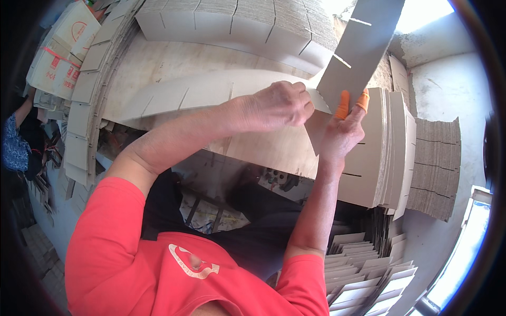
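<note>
My right hand (341, 134), with orange finger covers on two fingertips, grips a grey slotted cardboard strip (363, 45) that rises toward the upper right. Just left of it, my left hand (284, 104) is closed, its fingers curled at the right end of a long pale cardboard strip (179, 94). That strip has several slots along its near edge and stretches leftward over the table, its far edge blurred. The fingertips of my left hand are partly hidden. Between the two hands shows a small piece of cardboard (318, 129); which strip it belongs to I cannot tell.
A long stack of slotted cardboard (237, 23) lies along the wooden table's (258, 150) far side. More cardboard sheets (363, 158) stand by my right hand, with another stack (436, 168) beyond. Cardboard pieces (369, 274) fill the lower right. A printed carton (60, 58) is at far left, near another person (18, 139).
</note>
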`<state>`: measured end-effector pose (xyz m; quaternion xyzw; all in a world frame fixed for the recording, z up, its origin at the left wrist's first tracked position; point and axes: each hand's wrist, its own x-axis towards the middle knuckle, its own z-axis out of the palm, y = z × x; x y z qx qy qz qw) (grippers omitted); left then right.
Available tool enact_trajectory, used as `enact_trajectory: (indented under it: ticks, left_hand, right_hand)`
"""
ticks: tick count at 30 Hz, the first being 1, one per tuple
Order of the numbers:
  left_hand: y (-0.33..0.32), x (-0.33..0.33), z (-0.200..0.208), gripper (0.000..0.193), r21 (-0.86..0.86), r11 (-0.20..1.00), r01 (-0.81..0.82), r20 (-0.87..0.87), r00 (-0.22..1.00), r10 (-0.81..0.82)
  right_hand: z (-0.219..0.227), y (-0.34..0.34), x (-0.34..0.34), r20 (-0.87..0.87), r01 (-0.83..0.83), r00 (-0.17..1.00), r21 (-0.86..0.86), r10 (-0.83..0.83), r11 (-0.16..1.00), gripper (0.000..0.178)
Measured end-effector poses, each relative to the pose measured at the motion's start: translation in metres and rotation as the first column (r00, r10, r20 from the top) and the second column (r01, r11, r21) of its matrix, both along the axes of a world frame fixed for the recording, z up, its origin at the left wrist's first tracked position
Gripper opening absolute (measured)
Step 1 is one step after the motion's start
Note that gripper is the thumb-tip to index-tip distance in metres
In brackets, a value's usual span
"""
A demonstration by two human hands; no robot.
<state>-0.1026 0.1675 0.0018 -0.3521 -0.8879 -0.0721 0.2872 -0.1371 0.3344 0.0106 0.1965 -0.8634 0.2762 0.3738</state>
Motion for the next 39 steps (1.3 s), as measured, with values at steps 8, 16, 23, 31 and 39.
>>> enact_trajectory:
  ticks: [8,16,23,31,39]
  left_hand:
    - [-0.002,0.012,0.001,0.013,0.096,0.993,-0.076,-0.022,0.997,0.079]
    - [-0.007,0.021,0.005,0.014,0.336,0.942,0.002,0.258,0.962,-0.094]
    - [-0.065,-0.083,0.01,0.04,0.135,0.927,-0.351,0.101,0.935,0.339]
    - [-0.092,-0.136,-0.033,0.02,-0.055,0.864,-0.5,-0.033,0.866,0.499]
    - [-0.086,-0.105,-0.017,0.004,0.15,0.946,-0.286,0.056,0.958,0.281]
  right_hand:
    - [-0.004,-0.008,0.01,0.332,0.208,0.917,0.072,-0.22,0.975,0.049]
    - [-0.031,-0.014,0.004,0.347,-0.009,0.937,-0.088,0.039,0.996,0.051]
    - [-0.033,-0.016,0.008,0.3,-0.023,0.951,-0.183,0.078,0.983,0.056]
    - [-0.019,-0.016,0.009,0.341,0.002,0.939,-0.154,0.051,0.988,0.065]
    - [-0.017,-0.016,0.014,0.309,-0.162,0.92,-0.261,0.241,0.952,0.08]
